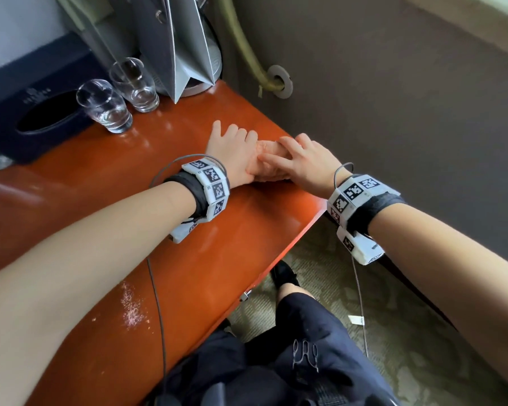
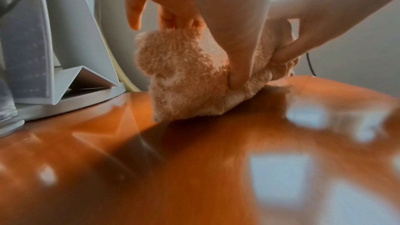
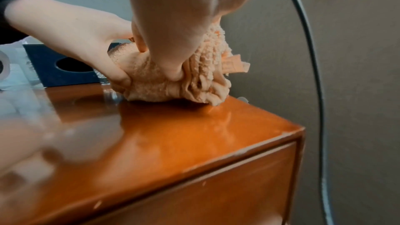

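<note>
Hotel-type guest rm: desk corner against a wall.

Glossy orange-brown wood desk w/ a drawer-like panel under its top at the right corner. Toward the far-left corner, 2 clear drinking glasses stand side by side, just beside a dark blue tissue box w/ a small printed logo on its lid. At the far edge sits a grey folded-panel item on a round base. Patterned olive carpet lies below the desk's right edge. The grey-brown wall is plain, w/ a hose running into a round wall plate. Guest-rm amenities and furnishings, not kitchen, lab or shop gear.
</note>
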The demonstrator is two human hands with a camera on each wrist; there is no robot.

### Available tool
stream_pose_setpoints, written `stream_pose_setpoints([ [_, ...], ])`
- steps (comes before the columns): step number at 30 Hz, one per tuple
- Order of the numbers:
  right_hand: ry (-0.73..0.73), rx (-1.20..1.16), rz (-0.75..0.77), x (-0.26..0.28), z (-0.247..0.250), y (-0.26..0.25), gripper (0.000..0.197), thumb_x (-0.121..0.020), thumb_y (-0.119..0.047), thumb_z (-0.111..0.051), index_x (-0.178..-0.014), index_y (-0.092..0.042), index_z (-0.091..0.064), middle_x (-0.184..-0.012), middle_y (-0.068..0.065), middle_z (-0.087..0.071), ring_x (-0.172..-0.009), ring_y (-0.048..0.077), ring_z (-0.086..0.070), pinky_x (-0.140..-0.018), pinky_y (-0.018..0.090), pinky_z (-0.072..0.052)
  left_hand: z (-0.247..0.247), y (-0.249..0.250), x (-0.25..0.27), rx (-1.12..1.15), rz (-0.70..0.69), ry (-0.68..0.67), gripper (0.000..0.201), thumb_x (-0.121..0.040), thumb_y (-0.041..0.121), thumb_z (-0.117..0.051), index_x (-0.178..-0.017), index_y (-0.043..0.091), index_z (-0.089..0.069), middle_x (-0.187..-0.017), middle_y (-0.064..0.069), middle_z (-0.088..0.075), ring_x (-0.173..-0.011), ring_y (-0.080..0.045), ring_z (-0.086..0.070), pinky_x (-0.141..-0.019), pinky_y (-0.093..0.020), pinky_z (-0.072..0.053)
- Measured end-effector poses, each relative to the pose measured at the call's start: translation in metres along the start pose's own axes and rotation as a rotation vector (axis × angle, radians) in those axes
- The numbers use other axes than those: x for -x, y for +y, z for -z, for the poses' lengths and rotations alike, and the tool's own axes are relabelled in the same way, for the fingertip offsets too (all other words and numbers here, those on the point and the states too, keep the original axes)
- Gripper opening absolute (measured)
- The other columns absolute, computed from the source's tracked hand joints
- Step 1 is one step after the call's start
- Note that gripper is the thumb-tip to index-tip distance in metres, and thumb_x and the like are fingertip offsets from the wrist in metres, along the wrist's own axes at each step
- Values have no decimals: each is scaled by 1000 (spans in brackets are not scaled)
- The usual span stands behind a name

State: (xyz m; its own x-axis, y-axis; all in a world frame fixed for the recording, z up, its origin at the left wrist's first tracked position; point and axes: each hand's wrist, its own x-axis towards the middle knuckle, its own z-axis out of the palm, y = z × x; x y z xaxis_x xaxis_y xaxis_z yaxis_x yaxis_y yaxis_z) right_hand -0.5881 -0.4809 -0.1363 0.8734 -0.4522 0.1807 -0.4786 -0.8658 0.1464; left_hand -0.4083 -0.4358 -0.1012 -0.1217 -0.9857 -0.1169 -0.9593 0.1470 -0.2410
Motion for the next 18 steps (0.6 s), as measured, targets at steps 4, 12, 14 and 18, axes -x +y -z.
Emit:
stream_pose_setpoints([
  [4, -16, -75, -2, 8, -7, -24, 70, -66, -4, -70, -125, -26, -41, -103, 21, -63, -71, 34, -58, -54, 36, -50, -7, 1, 19, -42, -48, -72, 57, -80, 48, -57, -123, 12, -43, -122, -7, -55, -115, -27, -47, -105, -48, -26],
  [12, -197, -229, -117, -1, -10, -29, 65, -63, -6, -63, -126, -21, -59, -115, 20, -59, -88, 40, -57, -70, 46, -51, -18, 3, 15, 26, -32, -126, 54, -79, 48, -58, -119, 14, -46, -118, -4, -58, -115, -25, -47, -102, -45, -29],
  [14, -237, -272, -163, -5, -10, -25, 64, -68, -12, -54, -131, -24, -53, -126, 15, -54, -98, 37, -51, -81, 46, -48, -23, -4, 9, 82, -33, -134, 53, -75, 49, -62, -114, 17, -46, -114, -2, -58, -111, -24, -47, -89, -39, -35],
  [18, -305, -315, -155, -8, -5, -20, 67, -73, -11, -51, -138, -27, -44, -133, 8, -49, -111, 34, -46, -98, 43, -40, -29, -5, 6, 151, -34, -114, 50, -69, 50, -67, -102, 20, -45, -101, 0, -58, -105, -23, -47, -67, -33, -33],
])
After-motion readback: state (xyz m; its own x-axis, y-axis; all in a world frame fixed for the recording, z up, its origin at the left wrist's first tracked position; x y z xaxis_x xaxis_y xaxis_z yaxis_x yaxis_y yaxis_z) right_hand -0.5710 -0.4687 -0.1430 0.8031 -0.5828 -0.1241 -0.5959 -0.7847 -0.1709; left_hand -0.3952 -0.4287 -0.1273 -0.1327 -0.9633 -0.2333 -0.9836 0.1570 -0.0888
